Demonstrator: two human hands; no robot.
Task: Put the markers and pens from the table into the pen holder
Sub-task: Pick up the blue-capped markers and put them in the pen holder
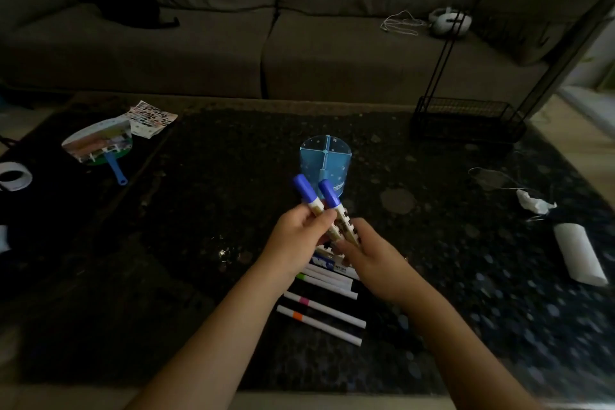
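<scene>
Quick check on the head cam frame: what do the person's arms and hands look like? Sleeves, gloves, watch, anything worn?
Both forearms are bare as far as the frame shows, with no sleeves in view. The left hand and right hand wear no gloves. No watch, bracelet or ring is visible, though the light is dim and the fingers are partly hidden. No cables, tags or markings on either arm.

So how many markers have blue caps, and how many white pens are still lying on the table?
Blue-capped markers, held in the hands: 2
White pens in plain view on the table: 4
Total: 6; more may be hidden under the hands.
</scene>
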